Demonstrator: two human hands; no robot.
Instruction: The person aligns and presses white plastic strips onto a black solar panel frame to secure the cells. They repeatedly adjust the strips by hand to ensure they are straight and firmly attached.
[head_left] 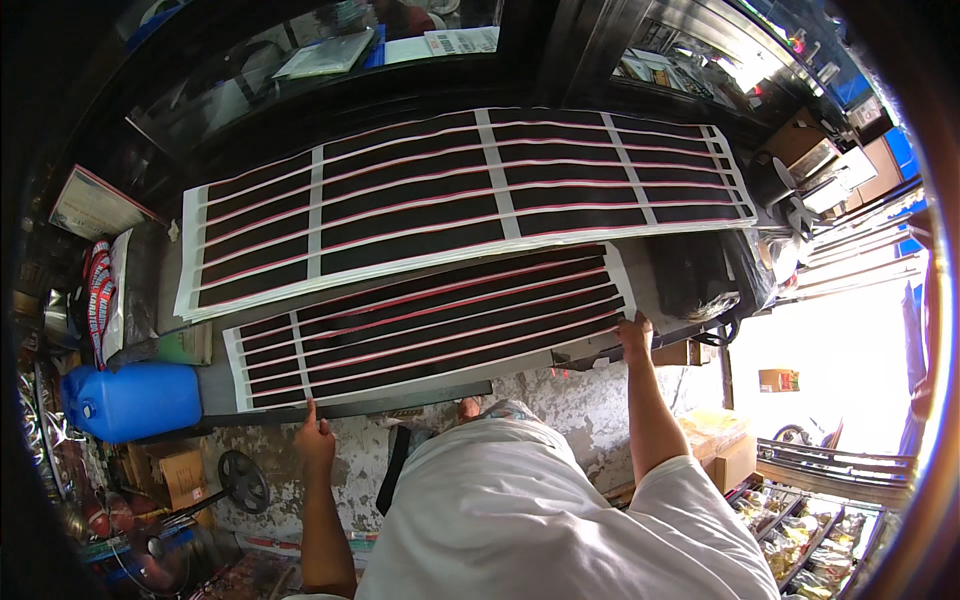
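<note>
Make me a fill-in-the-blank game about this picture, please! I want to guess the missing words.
1. The left hand is nearer to the plastic jug, whose colour is ____.
2. The right hand is at the ____ end, not the left end, of the smaller striped sheet.
3. The person's shirt is the colour ____.

Missing words: blue; right; white.
</note>
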